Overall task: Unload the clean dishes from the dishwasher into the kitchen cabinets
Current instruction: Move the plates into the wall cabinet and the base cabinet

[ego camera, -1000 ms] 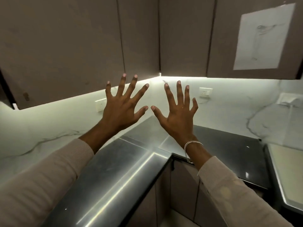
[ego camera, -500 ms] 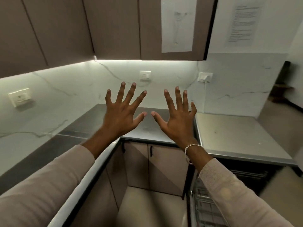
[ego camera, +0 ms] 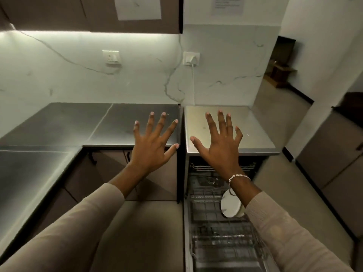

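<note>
Out over the steel counter (ego camera: 59,122), both hands hang in the air with nothing in them. The left hand (ego camera: 152,146) and the right hand (ego camera: 220,148) are spread flat, fingers wide apart, backs to the camera. Below the right forearm the dishwasher (ego camera: 186,193) stands open with its wire rack (ego camera: 206,211) drawn out. A round white dish (ego camera: 229,206) with grey veining stands on edge in it, partly hidden by the wrist and its bracelet (ego camera: 238,176). Nearer the camera the rack holds what look like clear glass pieces (ego camera: 222,238), too blurred to name. The wall cabinets (ego camera: 49,12) overhead are closed.

Unloading looks hardly begun, so the step in hand is the first reach. It would go best if the right hand drops straight to the white dish, takes its upper rim between thumb and fingers, and lifts it up out of the rack rather than dragging it sideways — it may be slippery if damp. The left hand is free to open a cabinet door first, so the dish need not wait in mid-air. Glass is better taken one piece at a time.
</note>
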